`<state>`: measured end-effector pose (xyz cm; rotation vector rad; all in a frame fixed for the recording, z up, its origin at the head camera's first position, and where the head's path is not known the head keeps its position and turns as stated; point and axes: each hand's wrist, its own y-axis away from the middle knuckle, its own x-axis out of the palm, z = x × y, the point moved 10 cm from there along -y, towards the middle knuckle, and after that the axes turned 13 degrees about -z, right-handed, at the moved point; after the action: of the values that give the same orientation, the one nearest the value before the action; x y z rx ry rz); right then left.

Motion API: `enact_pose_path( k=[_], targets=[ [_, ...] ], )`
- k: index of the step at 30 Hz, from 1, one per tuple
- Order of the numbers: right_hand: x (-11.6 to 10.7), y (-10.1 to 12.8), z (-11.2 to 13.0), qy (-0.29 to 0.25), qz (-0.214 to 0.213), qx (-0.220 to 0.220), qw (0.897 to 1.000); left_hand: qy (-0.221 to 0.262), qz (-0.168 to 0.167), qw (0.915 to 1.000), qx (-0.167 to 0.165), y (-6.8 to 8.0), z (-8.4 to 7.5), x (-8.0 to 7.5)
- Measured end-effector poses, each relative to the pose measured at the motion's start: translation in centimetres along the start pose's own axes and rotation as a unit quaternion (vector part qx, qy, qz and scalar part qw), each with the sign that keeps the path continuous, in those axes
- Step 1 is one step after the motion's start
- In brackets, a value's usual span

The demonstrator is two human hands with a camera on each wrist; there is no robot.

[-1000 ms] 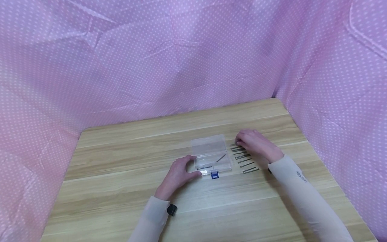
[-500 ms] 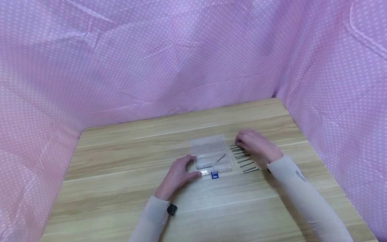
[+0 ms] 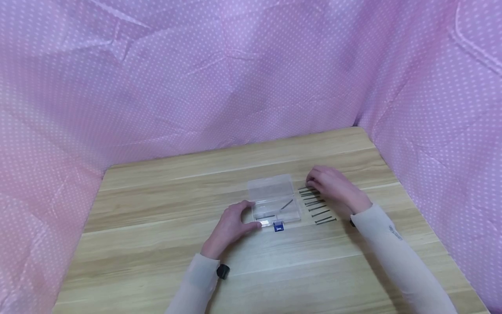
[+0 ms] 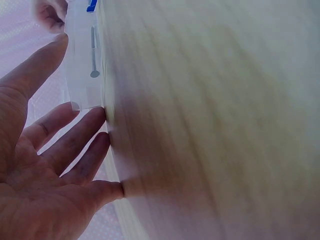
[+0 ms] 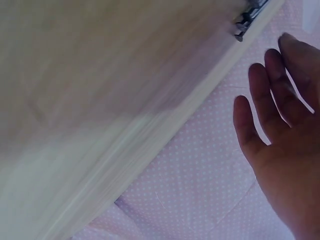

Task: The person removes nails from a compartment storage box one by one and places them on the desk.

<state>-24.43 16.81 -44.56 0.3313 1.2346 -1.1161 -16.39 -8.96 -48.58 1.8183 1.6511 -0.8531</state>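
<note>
On the wooden table (image 3: 157,226), the left hand (image 3: 231,224) is resting with straight fingers against the clear box (image 3: 274,200), while the right hand (image 3: 333,187), fingers relaxed, is hovering over the nails (image 3: 315,207) beside it.

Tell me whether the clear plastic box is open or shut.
Open: the clear plastic box has its lid folded back flat on the table, nails inside.

Wooden table (image 3: 157,244) enclosed by dotted pink cloth (image 3: 196,65)

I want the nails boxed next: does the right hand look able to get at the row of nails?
Probably yes: the right hand hovers over the far end of the row of nails, with nothing between.
</note>
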Motion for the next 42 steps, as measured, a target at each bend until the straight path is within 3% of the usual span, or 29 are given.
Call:
enact_pose_path(
  k=[10,20,31,42],
  targets=[
    [-2.1,0.5,2.3,-0.003,-0.091,-0.048,0.995,0.0,0.0,1.0,0.003,0.0,-0.2,-0.2],
    [-3.1,1.3,5.4,-0.024,-0.168,-0.138,0.976,-0.003,0.002,1.0,0.003,0.0,-0.2,0.0],
    [-1.1,1.9,7.4,-0.021,-0.15,-0.184,0.971,0.0,0.002,1.0,-0.006,0.0,0.1,0.2],
    [0.4,1.7,8.3,-0.018,-0.097,-0.172,0.98,0.002,0.0,1.0,-0.001,0.0,0.1,0.2]
  ],
)
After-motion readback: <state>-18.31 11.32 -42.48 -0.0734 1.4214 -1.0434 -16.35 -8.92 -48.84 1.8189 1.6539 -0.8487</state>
